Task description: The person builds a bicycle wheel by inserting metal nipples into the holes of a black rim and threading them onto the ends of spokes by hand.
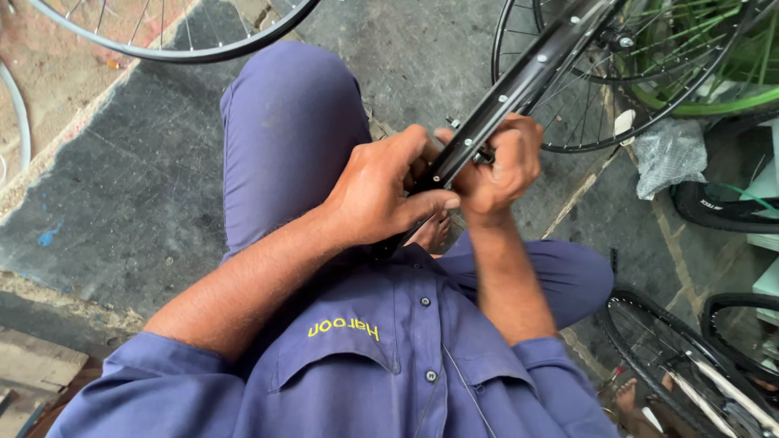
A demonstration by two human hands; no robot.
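While the person sits on the dark floor (pixel 130 186) with knees bent, both hands are closed around a black wheel rim (pixel 519 81) near the picture's centre. This rim runs from the lap up toward 1 o'clock. Left hand (pixel 381 195) wraps it from the 9 o'clock side, and right hand (pixel 499 166) clamps it from 3 o'clock. A green-rimmed wheel (pixel 706 101) lies at 2 o'clock, and a silver rim (pixel 174 50) at 11 o'clock.

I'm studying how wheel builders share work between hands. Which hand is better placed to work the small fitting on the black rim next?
Probably the right hand: its fingertips pinch at the black rim where a small fitting shows. The left hand wraps the rim lower down, steadying it.
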